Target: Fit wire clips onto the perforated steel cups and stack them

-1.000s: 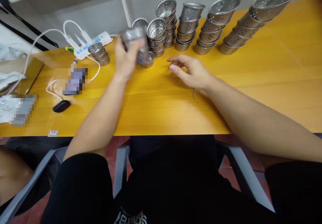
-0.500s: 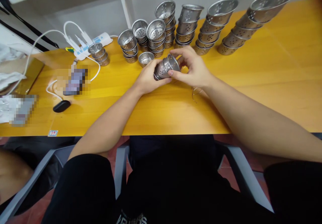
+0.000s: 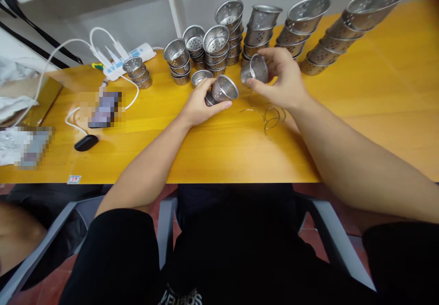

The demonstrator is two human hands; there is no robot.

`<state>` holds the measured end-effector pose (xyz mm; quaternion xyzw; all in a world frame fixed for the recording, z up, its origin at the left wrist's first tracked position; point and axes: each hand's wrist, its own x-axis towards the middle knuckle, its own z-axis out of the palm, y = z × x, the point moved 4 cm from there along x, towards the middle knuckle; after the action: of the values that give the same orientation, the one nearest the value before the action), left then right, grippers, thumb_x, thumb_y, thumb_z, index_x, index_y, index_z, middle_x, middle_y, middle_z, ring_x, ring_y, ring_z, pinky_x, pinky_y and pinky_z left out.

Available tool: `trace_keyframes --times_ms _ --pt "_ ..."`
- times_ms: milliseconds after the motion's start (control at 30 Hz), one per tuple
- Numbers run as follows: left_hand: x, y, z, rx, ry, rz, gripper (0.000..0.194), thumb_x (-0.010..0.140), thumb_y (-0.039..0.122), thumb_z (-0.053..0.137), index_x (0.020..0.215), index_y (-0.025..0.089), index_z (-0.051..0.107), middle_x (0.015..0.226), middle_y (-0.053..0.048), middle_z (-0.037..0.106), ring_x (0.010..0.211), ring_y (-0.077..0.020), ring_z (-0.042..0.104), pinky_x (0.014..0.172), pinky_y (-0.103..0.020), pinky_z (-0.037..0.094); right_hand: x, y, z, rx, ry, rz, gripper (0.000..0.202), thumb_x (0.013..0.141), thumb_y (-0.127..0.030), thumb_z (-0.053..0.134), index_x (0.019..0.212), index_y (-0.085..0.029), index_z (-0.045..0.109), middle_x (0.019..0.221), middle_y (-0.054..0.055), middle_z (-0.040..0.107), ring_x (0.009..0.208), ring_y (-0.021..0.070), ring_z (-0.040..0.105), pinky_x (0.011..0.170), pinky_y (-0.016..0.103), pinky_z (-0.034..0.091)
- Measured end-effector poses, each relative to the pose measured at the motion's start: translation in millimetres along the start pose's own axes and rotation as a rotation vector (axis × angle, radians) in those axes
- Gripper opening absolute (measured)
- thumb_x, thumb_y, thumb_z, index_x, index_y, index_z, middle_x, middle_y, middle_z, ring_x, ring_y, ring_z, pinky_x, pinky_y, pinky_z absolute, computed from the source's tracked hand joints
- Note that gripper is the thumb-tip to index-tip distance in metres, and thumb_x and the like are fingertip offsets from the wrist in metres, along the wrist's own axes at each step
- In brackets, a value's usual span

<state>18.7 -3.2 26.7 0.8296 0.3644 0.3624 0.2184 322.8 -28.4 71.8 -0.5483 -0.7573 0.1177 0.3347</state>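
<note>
My left hand (image 3: 199,106) is closed around a small stack of perforated metal cups (image 3: 224,88), tilted with the open mouth toward the right. Up and to the right, my right hand (image 3: 283,76) grips a single perforated metal cup (image 3: 254,70) between thumb and fingers, apart from the left hand's stack. Just behind my left hand a lone cup (image 3: 201,77) stands on the table. Several thin bent wire pieces (image 3: 272,117) lie on the table below my right hand.
Tall stacks of similar cups (image 3: 317,56) line the back of the yellow table (image 3: 219,158). To the left stand a shorter stack (image 3: 137,72), a white power strip (image 3: 135,58) with cables, a phone (image 3: 105,109) and a black oval object (image 3: 86,143). A person's leg (image 3: 20,241) shows at lower left.
My right hand has moved right and slightly up, lifting one cup off the stack in my left hand. The left hand still holds the other cups, and more of the wires show.
</note>
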Motion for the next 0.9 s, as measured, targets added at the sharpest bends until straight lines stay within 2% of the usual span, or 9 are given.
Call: trace_keyframes --times_ms 133,300,433,567,700,767,800,867,900 --pt "1 -8 0.0 -0.038 0.012 -0.024 0.106 0.098 0.091 0.101 0.175 0.025 0.068 0.171 -0.018 0.081 0.16 -0.0424 0.081 0.148 -0.063 0.061 6 22 4 -0.096 0.075 0.009 0.073 0.107 -0.043 0.102 0.172 -0.026 0.075 0.167 0.024 0.08 0.162 0.0483 0.071 0.143 0.069 0.059" --pt "2 -2 -2.9 -0.045 0.043 -0.075 0.101 0.099 0.095 0.098 0.169 0.027 0.074 0.167 -0.017 0.085 0.156 -0.0408 0.084 0.146 -0.061 0.063 10 35 14 -0.087 0.009 0.113 0.06 0.12 -0.07 0.088 0.171 -0.041 0.074 0.174 0.012 0.08 0.159 0.0448 0.071 0.139 0.07 0.06" --pt "3 11 -7.1 -0.014 0.055 -0.078 0.095 0.099 0.094 0.097 0.162 0.026 0.081 0.163 -0.018 0.088 0.154 -0.0425 0.084 0.144 -0.061 0.065 12 37 15 0.009 -0.007 0.043 0.08 0.116 -0.091 0.085 0.169 -0.032 0.076 0.172 0.019 0.081 0.157 0.0476 0.069 0.14 0.073 0.056" --pt "2 18 -9.0 -0.021 0.068 -0.085 0.093 0.098 0.099 0.095 0.155 0.027 0.084 0.157 -0.017 0.09 0.149 -0.0418 0.085 0.141 -0.061 0.067 11 35 16 0.068 -0.051 -0.015 0.084 0.114 -0.104 0.079 0.175 -0.047 0.07 0.164 0.01 0.086 0.159 0.0508 0.062 0.142 0.08 0.049" --pt "1 15 -8.2 0.002 0.07 -0.111 0.095 0.099 0.103 0.091 0.153 0.025 0.084 0.151 -0.019 0.091 0.148 -0.0429 0.086 0.141 -0.063 0.066 9 25 16 0.007 -0.113 0.023 0.103 0.116 -0.104 0.073 0.182 -0.025 0.065 0.18 0.027 0.072 0.166 0.0554 0.061 0.145 0.078 0.047" --pt "1 12 -7.4 0.015 0.064 -0.126 0.099 0.098 0.103 0.092 0.158 0.024 0.082 0.156 -0.02 0.089 0.152 -0.0444 0.085 0.144 -0.065 0.065 6 13 9 -0.026 -0.083 0.013 0.104 0.118 -0.1 0.07 0.186 -0.021 0.064 0.186 0.03 0.067 0.172 0.0573 0.059 0.147 0.076 0.047" --pt "1 11 -7.0 0.019 0.064 -0.13 0.101 0.097 0.102 0.093 0.16 0.024 0.08 0.159 -0.02 0.088 0.154 -0.0447 0.084 0.145 -0.065 0.064 4 6 4 -0.037 -0.059 -0.007 0.098 0.119 -0.098 0.067 0.189 -0.029 0.063 0.189 0.024 0.066 0.176 0.0575 0.056 0.149 0.076 0.046" --pt "1 11 -6.4 0.024 0.064 -0.13 0.103 0.097 0.101 0.095 0.163 0.023 0.079 0.165 -0.021 0.086 0.157 -0.0444 0.083 0.145 -0.063 0.064 -2 -14 -3 -0.063 -0.063 -0.071 0.086 0.119 -0.096 0.063 0.197 -0.063 0.05 0.194 0.0 0.067 0.189 0.0563 0.04 0.155 0.081 0.037" --pt "1 11 -6.2 0.026 0.065 -0.127 0.103 0.097 0.1 0.095 0.164 0.023 0.078 0.166 -0.022 0.086 0.157 -0.044 0.083 0.144 -0.062 0.064 -6 -24 -5 -0.054 -0.067 -0.103 0.084 0.117 -0.095 0.066 0.196 -0.07 0.049 0.19 -0.004 0.069 0.192 0.0563 0.035 0.157 0.084 0.033"
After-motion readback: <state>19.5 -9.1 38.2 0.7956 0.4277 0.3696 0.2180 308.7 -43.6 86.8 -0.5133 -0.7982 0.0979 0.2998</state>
